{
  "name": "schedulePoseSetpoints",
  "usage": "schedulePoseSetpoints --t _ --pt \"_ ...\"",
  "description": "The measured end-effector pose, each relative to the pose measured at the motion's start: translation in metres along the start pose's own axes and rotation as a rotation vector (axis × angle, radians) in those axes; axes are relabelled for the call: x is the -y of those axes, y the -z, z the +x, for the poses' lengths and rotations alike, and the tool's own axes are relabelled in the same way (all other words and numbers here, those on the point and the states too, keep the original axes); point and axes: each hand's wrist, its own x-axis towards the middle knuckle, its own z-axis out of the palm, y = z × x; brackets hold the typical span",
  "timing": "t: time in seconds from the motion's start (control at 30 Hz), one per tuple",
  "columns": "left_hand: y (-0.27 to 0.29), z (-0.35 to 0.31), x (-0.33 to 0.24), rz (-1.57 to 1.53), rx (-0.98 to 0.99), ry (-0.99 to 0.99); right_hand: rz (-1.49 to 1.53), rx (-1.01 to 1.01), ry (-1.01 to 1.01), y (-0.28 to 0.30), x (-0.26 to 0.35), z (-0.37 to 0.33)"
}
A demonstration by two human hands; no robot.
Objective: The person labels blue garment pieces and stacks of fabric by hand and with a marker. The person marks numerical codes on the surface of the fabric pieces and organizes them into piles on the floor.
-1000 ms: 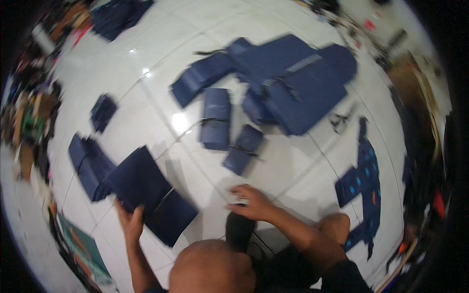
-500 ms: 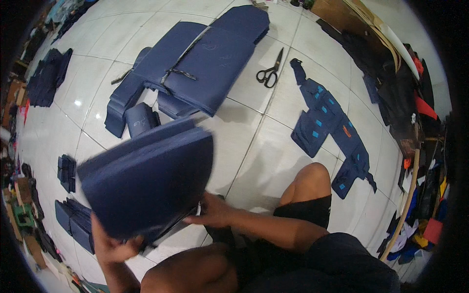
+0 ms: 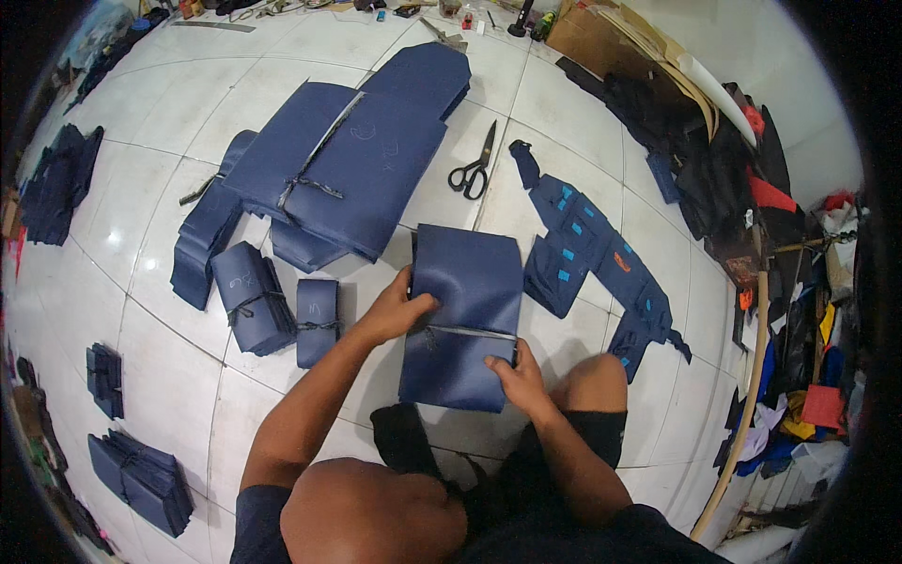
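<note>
While the left hand and the right hand are both half-closed, gripping opposite edges of the bundle between them near the scissors, I judge its layers could slide askew if one grip slackens or the lone tie proves loose.

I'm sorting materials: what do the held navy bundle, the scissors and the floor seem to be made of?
Navy bundle: perhaps coated fabric or synthetic leather, satin; smooth sheets with soft highlights.
Scissors: likely metal blades, dark, slim and pointed; black handles could be painted metal or plastic.
Floor: probably glazed ceramic tile; glossy light spots, joint lines.
</note>
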Motion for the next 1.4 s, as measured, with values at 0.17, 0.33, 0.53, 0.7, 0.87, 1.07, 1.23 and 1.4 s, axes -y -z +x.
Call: schedulePoseSetpoints --t 0.17,0.33,0.53,0.7,0.87,1.07,1.23,1.4 --pt "0.002 0.02 0.022 0.617 -0.138 0.057 -0.283 0.143 -0.163 0.004 -0.005 0.043" --pt "0.012 -0.005 0.046 -0.008 -0.215 0.059 -0.014 0.301 -0.105 0.011 -0.022 0.041" --pt "-0.029 -0.061 0.061 0.373 -0.205 0.168 -0.347 0.198 -0.107 0.008 -0.021 0.031" --pt "-0.049 -0.054 0.056 0.382 -0.258 0.244 -0.256 0.156 -0.033 0.004 -0.029 0.029" --pt "-0.05 -0.055 0.074 0.193 -0.296 0.138 -0.087 0.177 -0.036 0.004 -0.025 0.025" --pt "-0.044 -0.055 0.094 0.243 -0.321 0.165 -0.053 0.207 -0.054 -0.004 -0.012 0.021" --pt "-0.062 -0.056 0.062 0.353 -0.315 0.198 -0.263 0.134 -0.044 0.002 -0.038 0.025" --pt "-0.054 -0.065 0.034 0.075 -0.276 0.321 -0.064 0.167 -0.012 -0.003 -0.031 0.025"
